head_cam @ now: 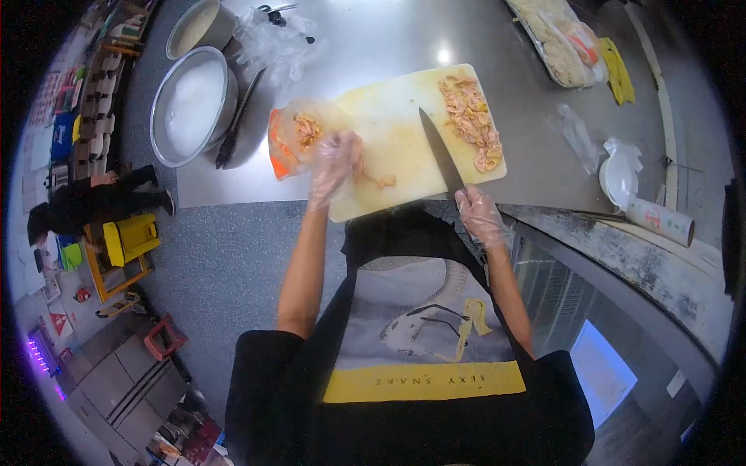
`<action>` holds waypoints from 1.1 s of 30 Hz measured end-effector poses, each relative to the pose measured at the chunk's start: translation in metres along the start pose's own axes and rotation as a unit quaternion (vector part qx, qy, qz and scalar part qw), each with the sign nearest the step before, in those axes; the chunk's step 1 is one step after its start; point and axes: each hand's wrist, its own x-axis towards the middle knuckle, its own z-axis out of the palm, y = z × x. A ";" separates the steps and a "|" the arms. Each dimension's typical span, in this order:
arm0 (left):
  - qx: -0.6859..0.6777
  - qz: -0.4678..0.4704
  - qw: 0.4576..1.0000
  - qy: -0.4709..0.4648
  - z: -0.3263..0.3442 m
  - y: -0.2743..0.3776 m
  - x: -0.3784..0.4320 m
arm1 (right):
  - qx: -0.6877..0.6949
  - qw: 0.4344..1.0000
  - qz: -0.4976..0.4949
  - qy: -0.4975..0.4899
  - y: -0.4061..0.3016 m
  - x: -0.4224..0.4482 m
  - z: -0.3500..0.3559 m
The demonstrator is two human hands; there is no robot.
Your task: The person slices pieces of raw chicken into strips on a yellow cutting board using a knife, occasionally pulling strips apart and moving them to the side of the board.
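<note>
A white plastic cutting board (402,116) with yellow stains lies tilted at the metal table's near edge. My right hand (479,218), in a clear plastic glove, grips a long knife (440,148) whose blade rests over the board. Chopped pinkish meat (471,125) is piled along the board's right side. At the left end, my gloved left hand (337,160) is closed at the near side of a clear and orange plastic bag (285,143) holding more meat. A small piece of meat (382,182) lies beside that hand; whether the fingers hold anything is hidden.
Left of the board stand a metal bowl of white contents (195,108), another metal bowl (198,26) and a dark long tool (236,128). Crumpled clear plastic (274,43) lies behind. At right are a filled tray (553,46), yellow cloth (616,73) and white bowl (618,175). A person (99,201) is far left.
</note>
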 end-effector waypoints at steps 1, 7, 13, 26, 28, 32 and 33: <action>-0.048 0.009 0.997 0.051 0.005 0.008 0.002 | 0.003 1.000 -0.012 0.010 0.004 0.001 0.001; -0.187 0.073 0.980 -0.012 0.027 0.067 -0.005 | 0.019 0.999 -0.023 0.038 0.005 -0.004 -0.007; -0.158 0.027 0.986 0.032 0.076 0.069 -0.004 | 0.040 0.998 -0.002 0.048 0.001 -0.005 -0.014; 0.005 0.062 0.998 0.030 0.026 -0.054 -0.005 | -0.073 0.987 -0.106 0.097 0.019 0.003 0.053; 0.100 0.038 0.989 0.099 0.025 -0.047 -0.011 | -0.082 0.987 -0.078 0.115 0.017 0.002 0.048; 0.459 0.028 0.879 0.126 0.042 -0.014 -0.030 | -0.097 0.983 -0.058 0.144 0.014 0.014 0.040; 0.540 0.034 0.833 0.117 0.043 -0.011 -0.034 | -0.106 0.980 -0.062 0.157 0.010 0.016 0.042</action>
